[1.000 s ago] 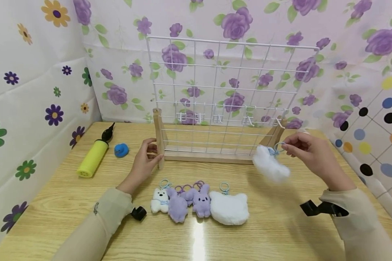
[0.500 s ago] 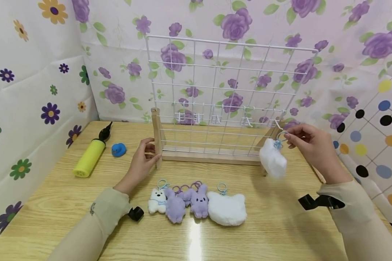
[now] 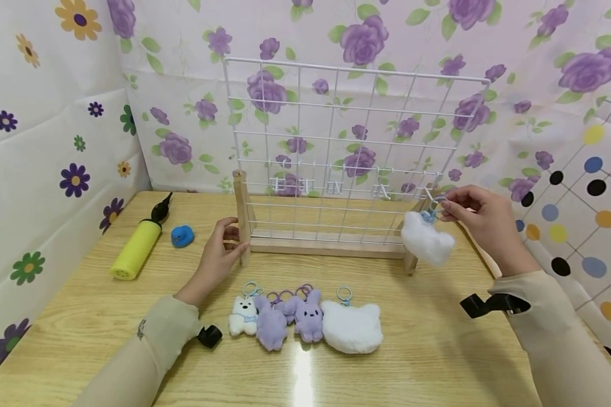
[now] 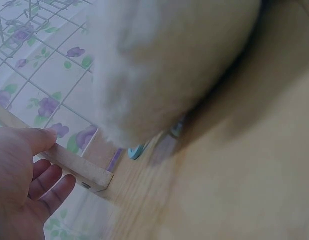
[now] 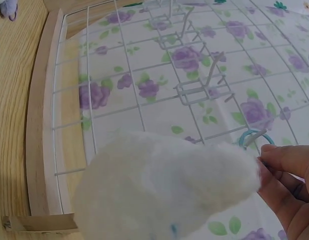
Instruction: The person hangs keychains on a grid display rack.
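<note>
A white wire-grid rack [image 3: 326,247] with a wooden stand faces me, several white hooks [image 3: 334,186] along one row. My left hand [image 3: 218,255] holds the stand's left wooden post [image 3: 242,206], thumb on one side and fingers on the other. My right hand [image 3: 481,217] pinches the light blue ring [image 5: 252,131] of a fluffy white plush keychain [image 3: 426,238], which dangles at the rack's right end. In the right wrist view the tip of the rightmost hook [image 5: 255,138] shows inside that ring. A blurred white plush [image 4: 169,65] fills much of the left wrist view.
Before the rack lies a row of plush keychains: a small white bear [image 3: 243,319], purple rabbits [image 3: 309,322] and a larger white plush [image 3: 352,329]. A yellow pump [image 3: 138,249] and blue toy duck [image 3: 182,236] are on the left. Flowered cloth [image 3: 183,113] hangs behind.
My right hand has moved up and a little toward the rack, bringing the white keychain's ring to the rightmost hook. The plush swings. My left hand stays on the post.
</note>
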Demonstrator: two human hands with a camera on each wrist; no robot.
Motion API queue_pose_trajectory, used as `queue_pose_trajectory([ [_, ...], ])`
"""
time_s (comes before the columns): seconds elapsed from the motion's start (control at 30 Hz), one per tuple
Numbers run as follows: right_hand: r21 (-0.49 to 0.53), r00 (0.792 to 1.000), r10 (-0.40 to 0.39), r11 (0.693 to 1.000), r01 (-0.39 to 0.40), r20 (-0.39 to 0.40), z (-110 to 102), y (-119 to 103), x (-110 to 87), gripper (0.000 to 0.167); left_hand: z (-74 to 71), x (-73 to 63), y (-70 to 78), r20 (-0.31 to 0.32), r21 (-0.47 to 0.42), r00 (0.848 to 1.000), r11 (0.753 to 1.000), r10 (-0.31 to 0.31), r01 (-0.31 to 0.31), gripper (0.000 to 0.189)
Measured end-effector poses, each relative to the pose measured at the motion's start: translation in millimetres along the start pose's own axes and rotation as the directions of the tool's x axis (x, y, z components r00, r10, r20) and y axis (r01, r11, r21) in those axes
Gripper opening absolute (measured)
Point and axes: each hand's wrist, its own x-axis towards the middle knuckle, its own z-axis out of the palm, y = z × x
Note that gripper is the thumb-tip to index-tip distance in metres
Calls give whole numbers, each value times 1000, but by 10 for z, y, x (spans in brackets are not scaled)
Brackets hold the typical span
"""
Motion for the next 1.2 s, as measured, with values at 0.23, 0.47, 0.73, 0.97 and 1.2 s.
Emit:
queue_pose_trajectory([
  [0.23, -4, 999, 45, 999, -45, 10, 26, 41, 11, 16, 4, 5, 4, 0, -1, 1000, 1000, -7, 7, 56],
  [0.47, 50, 998, 58, 997, -59, 16, 61, 59, 20, 19, -3, -7, 20, 4, 0, 1000, 1000, -5, 5, 59],
  [0.73, 78, 998, 62, 995, -63, 16, 110, 90, 1, 20, 14, -21, 10, -10, 24, 1000, 1000, 12, -12, 56],
  [0.97, 81, 997, 82, 993, -82, -1, 110, 115, -12, 22, 20, -20, 0, -14, 9, 1000, 1000, 5, -5, 56],
  [1.2, 39, 996, 88, 995, -87, -30, 47, 97, -37, 24, 9, -20, 9, -19, 4, 1000, 1000, 12, -12, 57],
])
